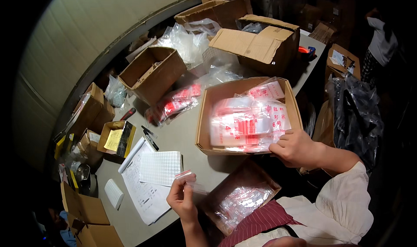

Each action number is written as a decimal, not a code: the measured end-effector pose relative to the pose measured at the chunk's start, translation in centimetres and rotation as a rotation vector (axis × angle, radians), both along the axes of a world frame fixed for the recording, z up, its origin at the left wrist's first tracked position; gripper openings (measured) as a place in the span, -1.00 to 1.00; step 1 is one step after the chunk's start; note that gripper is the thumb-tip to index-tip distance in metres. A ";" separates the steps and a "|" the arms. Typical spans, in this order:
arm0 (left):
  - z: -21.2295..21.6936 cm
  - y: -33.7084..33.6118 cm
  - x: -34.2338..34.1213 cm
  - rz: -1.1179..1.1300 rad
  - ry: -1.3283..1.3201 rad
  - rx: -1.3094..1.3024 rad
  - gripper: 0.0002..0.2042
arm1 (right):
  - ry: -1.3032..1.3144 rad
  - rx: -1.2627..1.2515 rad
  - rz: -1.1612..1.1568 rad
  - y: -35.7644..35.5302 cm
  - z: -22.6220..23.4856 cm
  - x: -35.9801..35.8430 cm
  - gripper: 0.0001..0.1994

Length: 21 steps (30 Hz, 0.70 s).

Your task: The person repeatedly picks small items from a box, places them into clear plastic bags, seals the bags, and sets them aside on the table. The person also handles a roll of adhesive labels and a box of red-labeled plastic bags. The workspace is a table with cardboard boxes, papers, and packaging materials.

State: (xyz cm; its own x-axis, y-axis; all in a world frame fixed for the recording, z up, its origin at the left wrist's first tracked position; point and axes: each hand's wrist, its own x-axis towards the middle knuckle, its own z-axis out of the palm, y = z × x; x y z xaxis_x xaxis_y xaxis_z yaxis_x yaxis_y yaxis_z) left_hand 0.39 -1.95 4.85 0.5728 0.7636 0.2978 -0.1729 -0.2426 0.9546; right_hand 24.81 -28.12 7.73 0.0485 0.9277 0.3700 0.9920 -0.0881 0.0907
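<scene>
- A small transparent plastic bag with a red-striped top [185,176] is pinched in the fingertips of the left hand [181,198], at the lower centre of the frame.
- The right hand [297,149], right of centre, is curled at the near right rim of an open brown cardboard carton [205,125]; whether anything is gripped cannot be told.
- Flat transparent bags with red print [247,123] are heaped inside that carton.
- A strip of the pale grey tabletop [191,136] is shown between the carton and a white sheet of round stickers [160,166].
- Below the tabletop's near edge, a brown box of small transparent packets [249,171] is placed, lower centre.
</scene>
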 end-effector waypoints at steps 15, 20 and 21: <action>0.2 3.6 -5.1 0.195 -0.008 0.043 -0.85 | -0.149 0.334 0.103 -4.2 14.1 -0.6 -0.76; 0.8 5.4 -7.4 0.265 0.037 0.056 -0.83 | -0.295 0.447 -0.034 -2.0 18.1 5.1 -0.71; 0.6 5.9 -8.0 0.278 0.057 0.058 -0.82 | -0.307 0.435 -0.098 -1.5 18.6 7.3 -0.71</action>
